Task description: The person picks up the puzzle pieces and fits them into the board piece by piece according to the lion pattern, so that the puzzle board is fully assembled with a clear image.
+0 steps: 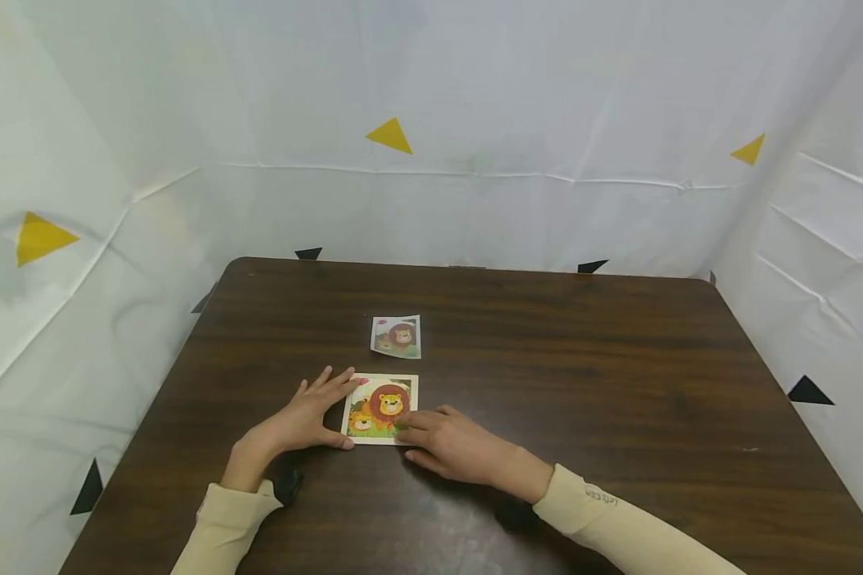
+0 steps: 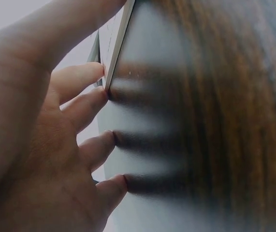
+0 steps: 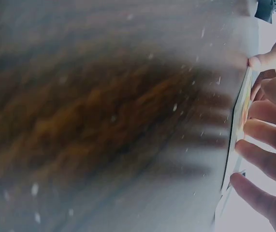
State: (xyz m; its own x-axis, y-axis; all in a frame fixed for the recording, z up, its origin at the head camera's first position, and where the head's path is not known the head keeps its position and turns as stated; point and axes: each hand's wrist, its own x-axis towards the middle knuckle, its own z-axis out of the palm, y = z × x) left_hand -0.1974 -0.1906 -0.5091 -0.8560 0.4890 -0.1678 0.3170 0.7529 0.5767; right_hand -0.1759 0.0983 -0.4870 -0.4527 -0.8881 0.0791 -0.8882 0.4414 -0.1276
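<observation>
A square lion picture board (image 1: 381, 409) with a pale border, like a tray puzzle, lies flat on the table; piece seams are too small to make out. My left hand (image 1: 309, 415) spreads its fingers at the board's left side, the thumb by the lower left corner and a fingertip at the upper left. In the left wrist view, fingertips of the left hand (image 2: 75, 140) touch the board's edge (image 2: 118, 46) and the tabletop. My right hand (image 1: 449, 443) rests its fingertips on the picture's lower right part. From the right wrist, the right hand's fingers (image 3: 263, 154) reach over the board's edge (image 3: 234, 130).
Behind the board lies a small paper card (image 1: 396, 337) with a matching lion picture, one edge slightly lifted. The dark wood table (image 1: 582, 383) has rounded far corners. White sheeting (image 1: 475, 96) with yellow and black triangles surrounds it at the back and sides.
</observation>
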